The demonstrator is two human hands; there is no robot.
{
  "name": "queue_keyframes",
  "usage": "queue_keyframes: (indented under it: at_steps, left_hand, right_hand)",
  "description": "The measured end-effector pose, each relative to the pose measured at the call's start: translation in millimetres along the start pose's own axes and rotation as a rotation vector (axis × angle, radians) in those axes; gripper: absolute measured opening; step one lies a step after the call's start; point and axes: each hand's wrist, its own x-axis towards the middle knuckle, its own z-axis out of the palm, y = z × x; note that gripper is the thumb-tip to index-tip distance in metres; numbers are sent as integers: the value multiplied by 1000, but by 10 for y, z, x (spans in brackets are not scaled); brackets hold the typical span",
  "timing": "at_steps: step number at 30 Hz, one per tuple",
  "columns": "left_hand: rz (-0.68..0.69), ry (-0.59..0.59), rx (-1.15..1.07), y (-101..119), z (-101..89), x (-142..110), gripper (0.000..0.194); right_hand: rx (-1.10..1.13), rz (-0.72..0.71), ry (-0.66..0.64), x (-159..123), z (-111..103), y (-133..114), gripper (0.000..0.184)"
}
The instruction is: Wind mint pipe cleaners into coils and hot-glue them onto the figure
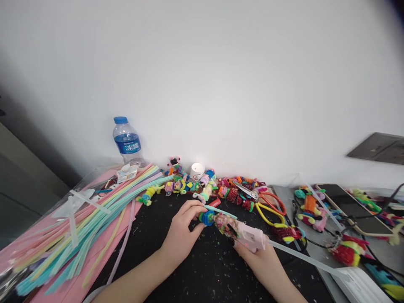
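Observation:
Between its thumb and fingers, my left hand (184, 227) pinches a small blue and green pipe-cleaner piece (207, 217). A pale blue pipe cleaner (221, 211) sticks out to the right from the same fingertips. My right hand (260, 261) is wrapped round a pale pink hot glue gun (251, 236), its front end crusted with coloured fuzz. The gun's nozzle points left, at or very near the blue piece; whether they touch I cannot tell. A long translucent glue stick (303, 253) runs out of the gun's back.
Bundled pastel pipe cleaners (104, 223) lie at left, below a water bottle (127, 141). Finished fuzzy figures (176, 185) line the wall around a white paper cup (197, 171). Scissors (271, 206), a phone (353, 208), cables and a white box (361, 284) are at right.

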Motion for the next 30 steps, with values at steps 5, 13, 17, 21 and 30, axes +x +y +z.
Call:
queue_keyframes:
  at_steps: [5,13,17,21,30]
  left_hand:
    - [-1,30,-14,-9,6,5,30]
    - [-2,19,-20,-5,15,4,30]
    - [-3,16,-20,-8,15,-4,31]
    - [9,-34,-17,1,19,-18,31]
    - [-13,14,-9,-5,7,-7,32]
  right_hand:
    - [1,-18,11,6,7,20,17]
    - [-44,2,35,5,8,28,19]
    - [-64,-37,0,-6,7,10,18]
    - [-76,-44,-6,-13,8,-10,18]
    - [-41,-15,13,-12,16,-8,16]
